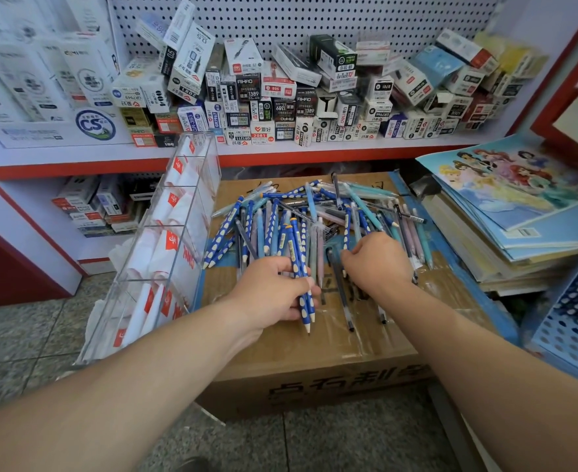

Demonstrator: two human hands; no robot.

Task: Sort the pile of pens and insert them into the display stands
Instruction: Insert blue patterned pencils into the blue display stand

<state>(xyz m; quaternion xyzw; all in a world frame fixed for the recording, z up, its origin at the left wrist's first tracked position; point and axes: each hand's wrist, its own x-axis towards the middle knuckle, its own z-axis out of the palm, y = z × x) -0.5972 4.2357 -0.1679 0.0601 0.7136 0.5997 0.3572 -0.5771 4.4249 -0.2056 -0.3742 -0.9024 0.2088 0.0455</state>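
Carton top (280, 352) | left hand (270, 294) grips blue dotted pens (295, 243) | right hand (379, 260) grip unclear

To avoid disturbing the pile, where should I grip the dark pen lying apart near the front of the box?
Probably pinch its near half from above, across the barrel: the dark pen lies flat on the cardboard box, that half clear of the pile.

The left hand (274, 294) gripped a bundle of blue dotted pens (295, 247), tips pointing down. The right hand (376, 260) rested in the pile of pens (318, 209) on the cardboard box (315, 379), fingers curled downward; its grip was hidden. A clear display stand (165, 240) leaned against the box's left side.
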